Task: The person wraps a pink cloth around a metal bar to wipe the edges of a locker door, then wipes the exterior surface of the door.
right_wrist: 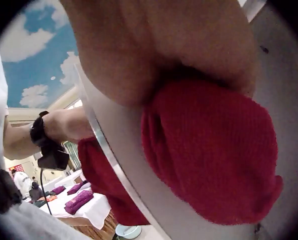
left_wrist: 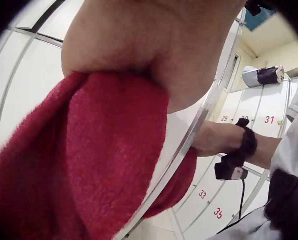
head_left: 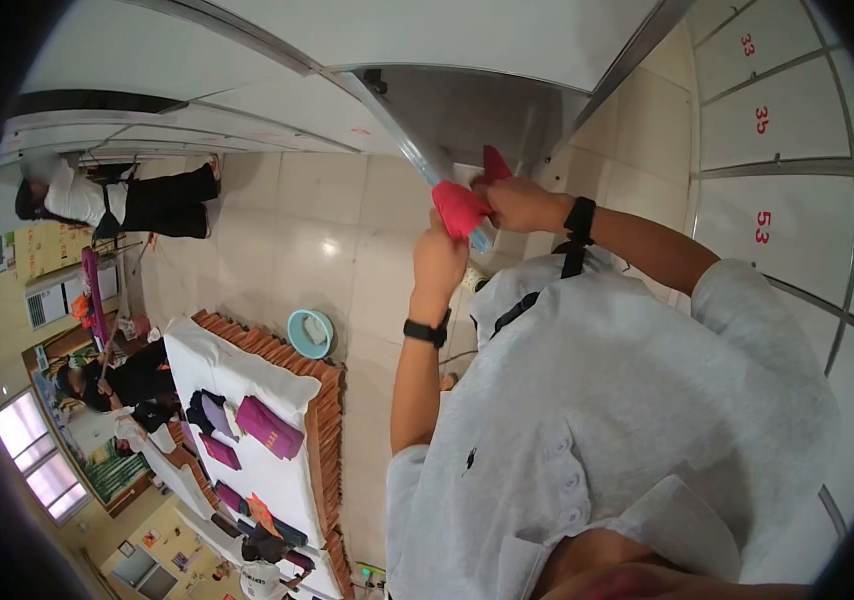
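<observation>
A white-sheeted bed [head_left: 237, 362] bears folded purple cloths [head_left: 269, 428]; a blue basin [head_left: 296, 336] stands on the tiled floor [head_left: 282, 225].

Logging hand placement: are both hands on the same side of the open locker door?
No, the head view shows the left hand on one side of the locker door and the right hand on the other.

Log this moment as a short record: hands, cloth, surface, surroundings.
Left hand: holds red cloth at panel's white side
Right hand: holds red cloth at panel's gray side
Surface: metal-edged panel between the hands
Cloth pieces: one or two, cannot tell
Nearby: numbered lockers
Floor: light-blue basin
Beyond: white-covered table, folded purple cloth
</observation>
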The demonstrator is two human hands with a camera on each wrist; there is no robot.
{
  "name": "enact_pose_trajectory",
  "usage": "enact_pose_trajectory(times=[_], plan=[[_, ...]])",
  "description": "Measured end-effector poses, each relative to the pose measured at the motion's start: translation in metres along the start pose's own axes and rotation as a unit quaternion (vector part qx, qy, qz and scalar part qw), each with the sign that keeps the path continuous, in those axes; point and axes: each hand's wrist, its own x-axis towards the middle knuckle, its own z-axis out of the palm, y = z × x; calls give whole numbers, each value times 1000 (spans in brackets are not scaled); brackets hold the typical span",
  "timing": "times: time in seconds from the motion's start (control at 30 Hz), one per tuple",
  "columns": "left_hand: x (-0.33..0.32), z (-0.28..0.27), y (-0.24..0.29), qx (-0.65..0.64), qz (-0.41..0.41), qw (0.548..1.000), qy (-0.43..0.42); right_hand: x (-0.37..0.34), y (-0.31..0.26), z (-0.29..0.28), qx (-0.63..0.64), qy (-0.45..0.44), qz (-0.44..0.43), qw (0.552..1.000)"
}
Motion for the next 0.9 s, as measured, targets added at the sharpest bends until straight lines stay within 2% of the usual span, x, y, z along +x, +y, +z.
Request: enact_pose_trajectory(times=[0.07,0.13,0.2,0.27,0.3,0.37,0.47,0.53,0.6,0.63,0.7,0.73,0.77,0.8,0.87,0.9], plan=[[2,-3,3,1,-12,1000,-27,12,5,-5,-17,-7,4,1000],[18,-7,-2,39,18,999,14,32,7,-5,-28,-16,3,999],[46,-10,-3,78,24,996,29,67,13,0,8,61,-73,995],[70,-22,-11,129,20,989,76,94,20,-1,-36,94,-79,992],[85,-28,-15,130,26,988,77,109,21,-9,-38,99,-77,991],[104,-36,-26,174,-12,980,93,128,15,-24,-67,86,5,994],[108,-38,-31,184,14,980,77,118,7,-21,-96,129,9,987],[80,-27,-22,231,35,967,99,88,3,-8,-149,100,1,984],[44,-28,-1,176,-13,984,-20,42,-5,0,-172,71,-20,982],[23,-22,4,173,-17,984,-27,16,-20,-10,-129,23,-10,991],[-4,-15,11,154,-16,984,-85,-14,-33,-2,-110,6,13,994],[-5,-11,8,152,-15,985,-87,-22,-32,-2,-99,-3,34,995],[-7,-6,3,140,-10,988,-64,-20,-13,15,-122,31,-6,992],[-11,-3,0,129,-8,991,-42,-15,-7,13,-120,27,-6,992],[6,-13,2,134,-1,990,-37,6,-8,1,-162,105,-29,981],[19,-17,3,154,14,988,-10,17,-19,-15,-124,60,-26,990]])
